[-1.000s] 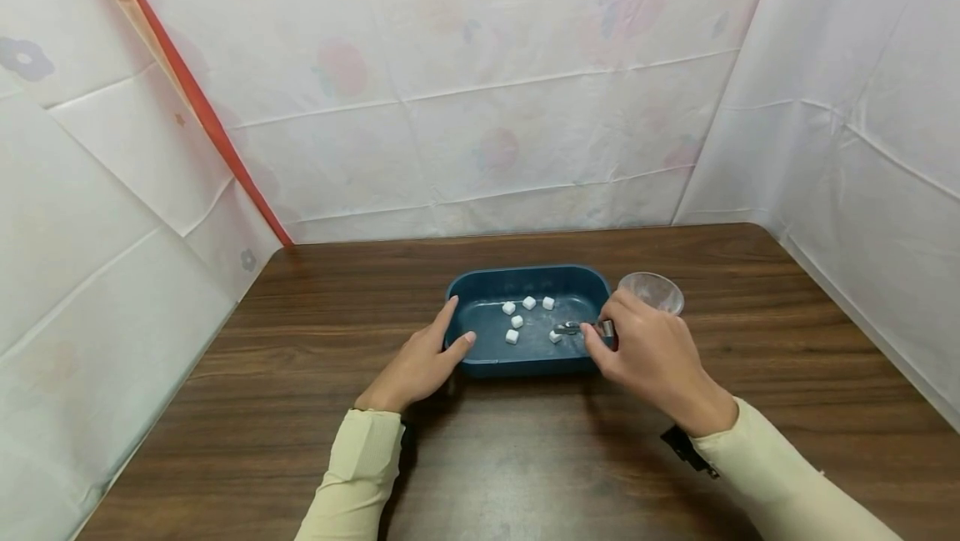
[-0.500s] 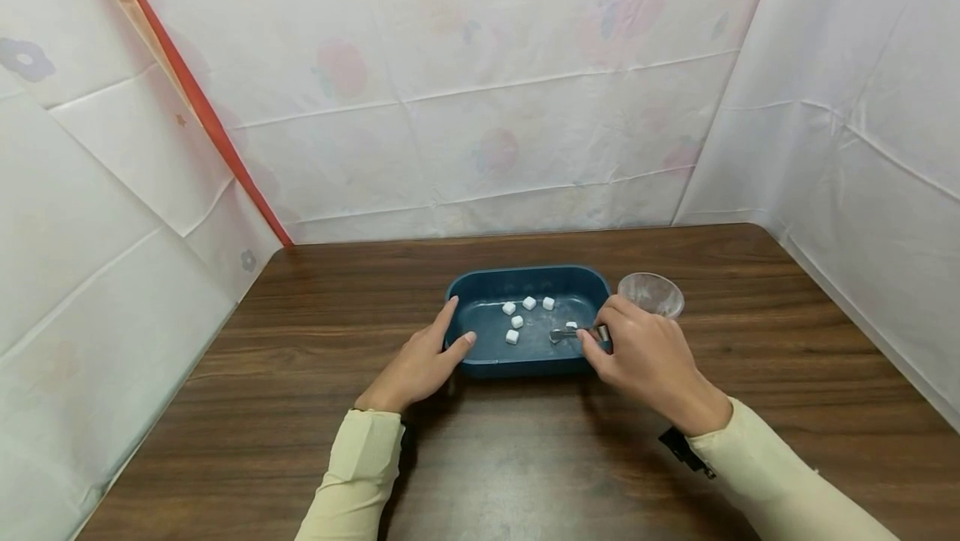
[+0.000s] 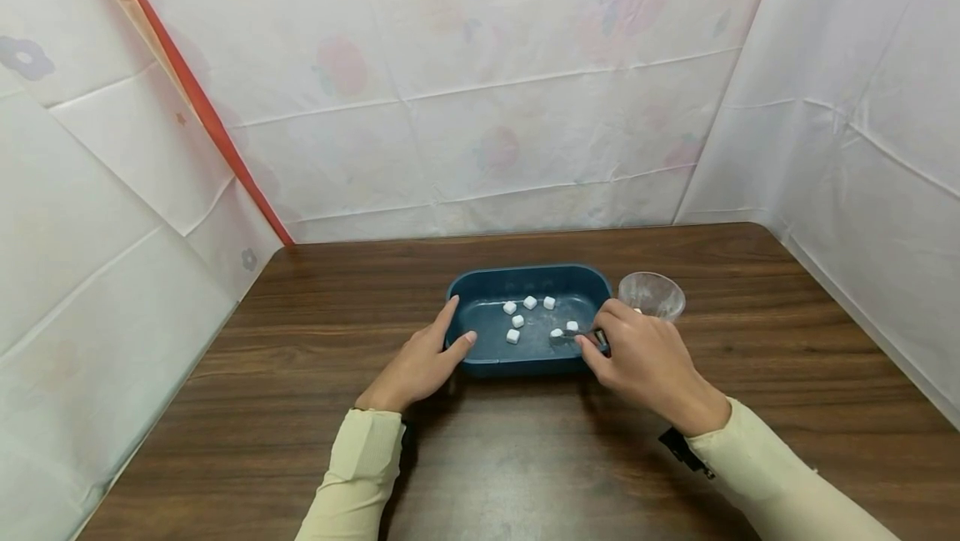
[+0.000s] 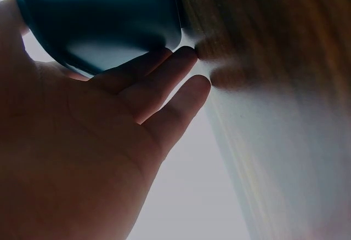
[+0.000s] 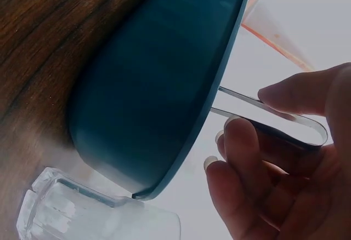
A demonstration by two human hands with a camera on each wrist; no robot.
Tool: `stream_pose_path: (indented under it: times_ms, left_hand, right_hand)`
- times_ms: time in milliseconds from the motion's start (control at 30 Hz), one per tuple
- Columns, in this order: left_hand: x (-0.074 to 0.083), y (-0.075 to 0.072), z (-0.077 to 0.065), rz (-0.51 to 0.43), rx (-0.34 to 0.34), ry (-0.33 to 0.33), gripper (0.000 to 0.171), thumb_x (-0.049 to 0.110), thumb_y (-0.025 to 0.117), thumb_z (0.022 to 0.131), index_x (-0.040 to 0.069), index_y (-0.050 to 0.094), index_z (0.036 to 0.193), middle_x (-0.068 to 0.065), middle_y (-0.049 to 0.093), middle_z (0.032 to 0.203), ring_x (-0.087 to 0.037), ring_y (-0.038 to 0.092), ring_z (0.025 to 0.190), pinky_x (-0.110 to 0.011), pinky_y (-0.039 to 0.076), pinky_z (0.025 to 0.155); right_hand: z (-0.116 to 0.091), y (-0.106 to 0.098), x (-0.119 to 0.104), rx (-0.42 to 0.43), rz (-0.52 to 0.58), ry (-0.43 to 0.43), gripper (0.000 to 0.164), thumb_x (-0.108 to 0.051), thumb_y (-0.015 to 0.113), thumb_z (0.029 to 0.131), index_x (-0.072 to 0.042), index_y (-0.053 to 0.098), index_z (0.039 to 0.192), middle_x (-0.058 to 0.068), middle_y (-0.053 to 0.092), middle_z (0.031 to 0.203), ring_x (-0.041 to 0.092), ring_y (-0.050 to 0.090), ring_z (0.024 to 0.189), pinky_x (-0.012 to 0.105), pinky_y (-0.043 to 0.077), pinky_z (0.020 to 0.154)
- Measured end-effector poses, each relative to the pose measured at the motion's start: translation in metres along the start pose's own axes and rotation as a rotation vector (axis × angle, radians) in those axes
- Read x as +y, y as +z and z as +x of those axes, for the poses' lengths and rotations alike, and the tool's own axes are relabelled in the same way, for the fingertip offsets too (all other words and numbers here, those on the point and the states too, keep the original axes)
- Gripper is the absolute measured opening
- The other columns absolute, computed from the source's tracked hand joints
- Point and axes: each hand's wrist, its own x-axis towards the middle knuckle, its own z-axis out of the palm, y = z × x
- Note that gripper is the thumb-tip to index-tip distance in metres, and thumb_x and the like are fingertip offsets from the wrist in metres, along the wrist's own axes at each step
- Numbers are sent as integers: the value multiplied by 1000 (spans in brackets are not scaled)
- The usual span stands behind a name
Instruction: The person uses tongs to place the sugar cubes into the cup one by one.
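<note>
A dark blue oblong dish (image 3: 498, 358) holds several white sugar cubes (image 3: 512, 337). My left hand (image 3: 420, 362) rests against its left end, thumb over the near rim; the left wrist view shows its straight fingers (image 4: 164, 81) along the outer wall. Over the right end, my right hand (image 3: 648, 358) pinches small metal tongs (image 5: 307, 122) between thumb and fingers. Their tips reach down inside, right at one cube (image 3: 557, 333), with another cube (image 3: 572, 326) lying just beyond. In the right wrist view the dish wall hides the tips.
A clear cup (image 3: 654, 294) stands close behind the dish's right end, partly covered by my right hand in the head view. The wooden table (image 3: 315, 299) meets white printed sheeting (image 3: 480, 107) at its back and sides.
The tong tips have come lower and a little nearer to me, around the front right cube. My right hand has shifted slightly left and down; my left hand and the dish stay put.
</note>
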Motion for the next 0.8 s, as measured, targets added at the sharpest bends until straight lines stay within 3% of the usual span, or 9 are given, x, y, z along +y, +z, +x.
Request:
stream_pose_path:
  times_ms: [467,800]
  left_hand:
    - [0,0,0,-6,4,-3,76,55,49,102,22,17,163,-10,29,161,-31,34,144,-57,32,112]
    - [0,0,-1,-3,0,-8,76,55,49,102,24,16,163,-9,29,162,-31,34,144,-58,31,112]
  right_hand:
    - [-1,2,2,-1,-20,-30,25,-22,80,85,-15,61,71,-2,55,80,4,41,53,24,37,44]
    - [-1,1,0,-35,-25,-5,24,-23,79,86,-14,62,71,-3,53,77,5,41,53,24,37,44]
